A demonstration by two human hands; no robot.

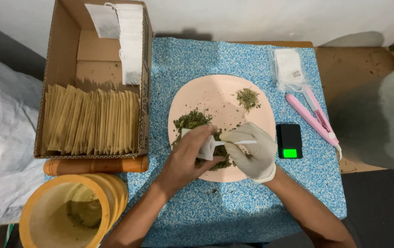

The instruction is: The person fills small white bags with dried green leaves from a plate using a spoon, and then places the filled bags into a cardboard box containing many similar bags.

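Pinching a small white sachet (pixel 205 146) over the pink plate (pixel 215 94), left hand (pixel 188 156) looks shaky; gloved right hand (pixel 251 148) grips a white spoon (pixel 239 142). Dried herbs (pixel 191 120) could easily spill onto the worktop (pixel 234 206) at mid-frame.

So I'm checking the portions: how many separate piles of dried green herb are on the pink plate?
2: a large pile at the plate's lower left, partly hidden under both hands, and a small pile at the upper right.

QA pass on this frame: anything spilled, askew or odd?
A few green herb crumbs lie off the pink plate on the blue mat, just below the plate's near edge. Only the right hand is gloved; the left hand is bare.
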